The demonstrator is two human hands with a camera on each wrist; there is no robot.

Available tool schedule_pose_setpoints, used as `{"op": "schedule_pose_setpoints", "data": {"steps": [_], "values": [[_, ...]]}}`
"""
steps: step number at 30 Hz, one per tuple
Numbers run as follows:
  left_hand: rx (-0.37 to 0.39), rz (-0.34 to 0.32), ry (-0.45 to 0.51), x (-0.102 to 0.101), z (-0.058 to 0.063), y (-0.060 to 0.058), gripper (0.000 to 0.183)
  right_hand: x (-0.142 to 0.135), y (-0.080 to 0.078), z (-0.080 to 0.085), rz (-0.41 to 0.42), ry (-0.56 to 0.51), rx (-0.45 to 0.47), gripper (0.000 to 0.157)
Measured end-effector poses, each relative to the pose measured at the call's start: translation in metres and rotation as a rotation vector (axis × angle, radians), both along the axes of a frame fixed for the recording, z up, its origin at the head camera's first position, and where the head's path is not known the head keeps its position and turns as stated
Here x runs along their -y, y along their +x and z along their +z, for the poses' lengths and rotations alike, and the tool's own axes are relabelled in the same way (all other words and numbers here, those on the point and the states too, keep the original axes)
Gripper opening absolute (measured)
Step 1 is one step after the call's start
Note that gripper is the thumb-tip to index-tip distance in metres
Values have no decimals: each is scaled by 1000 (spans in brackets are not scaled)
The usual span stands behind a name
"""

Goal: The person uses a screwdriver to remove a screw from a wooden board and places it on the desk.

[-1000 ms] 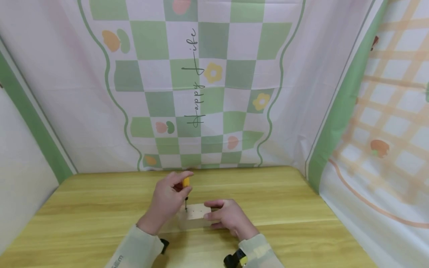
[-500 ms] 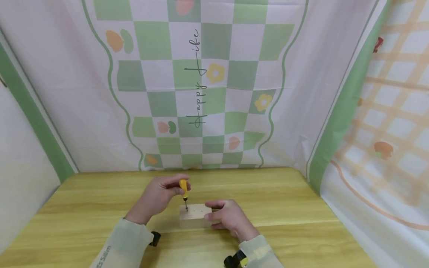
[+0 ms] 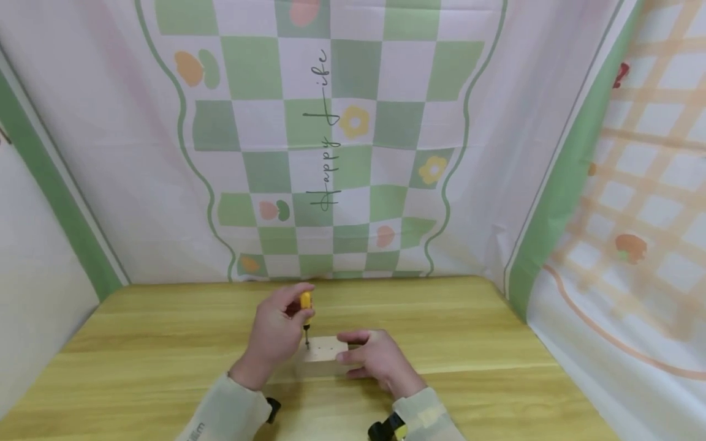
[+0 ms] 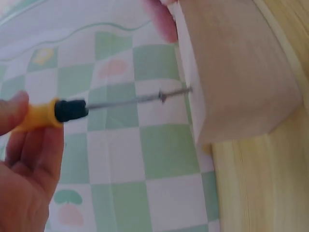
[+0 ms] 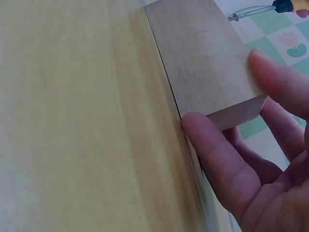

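My left hand (image 3: 274, 334) pinches the yellow handle of a screwdriver (image 3: 306, 301) between thumb and fingers. The shaft points down, and in the left wrist view its tip meets the head of a screw (image 4: 175, 93). That screw stands partly out of the top of a pale wooden block (image 3: 322, 368), near the block's left end. Small dark holes or marks dot the top face further right. At the other end, my right hand (image 3: 380, 360) grips the block with thumb and fingers spread around its end, as the right wrist view also shows.
The block rests on a wood-grain table (image 3: 441, 324). Behind the table hangs a green-and-white checked cloth (image 3: 350, 165), with another patterned curtain (image 3: 623, 202) to the right. A dark wrist camera (image 3: 386, 425) sits at the right sleeve.
My left hand swung out to the left with the screwdriver handle tilting, then came back right, the handle now more upright. The right hand and the block stay in place.
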State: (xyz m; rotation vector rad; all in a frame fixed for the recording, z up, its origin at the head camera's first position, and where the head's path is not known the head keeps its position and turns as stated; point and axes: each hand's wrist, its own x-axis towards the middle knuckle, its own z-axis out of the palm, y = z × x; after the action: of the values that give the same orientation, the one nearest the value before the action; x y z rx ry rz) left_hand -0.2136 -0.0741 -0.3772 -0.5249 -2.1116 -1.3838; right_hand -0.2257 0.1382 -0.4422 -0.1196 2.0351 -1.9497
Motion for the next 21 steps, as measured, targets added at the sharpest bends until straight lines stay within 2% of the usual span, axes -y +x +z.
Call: {"op": "schedule_pose_setpoints", "data": {"steps": [4, 7, 10, 13, 15, 18, 21], "values": [[-54, 59, -18, -4, -4, 0, 48, 1, 1, 0, 2, 2, 2, 43], [-45, 14, -39, 0, -3, -1, 48, 1, 1, 0, 3, 3, 0, 44], [45, -134, -62, 12, 2, -3, 46, 2, 1, 0, 3, 2, -2, 45], [203, -319, -49, 26, 8, -6, 44, 2, 1, 0, -1, 7, 1, 45], [302, -399, -28, 34, 10, -9, 43, 2, 1, 0, -5, 13, 2, 44], [384, -426, 10, 39, 12, -13, 39, 2, 1, -1, -13, 15, 2, 44], [392, -371, 45, 38, 12, -15, 35, 1, 0, -1, -16, 12, 0, 43]]}}
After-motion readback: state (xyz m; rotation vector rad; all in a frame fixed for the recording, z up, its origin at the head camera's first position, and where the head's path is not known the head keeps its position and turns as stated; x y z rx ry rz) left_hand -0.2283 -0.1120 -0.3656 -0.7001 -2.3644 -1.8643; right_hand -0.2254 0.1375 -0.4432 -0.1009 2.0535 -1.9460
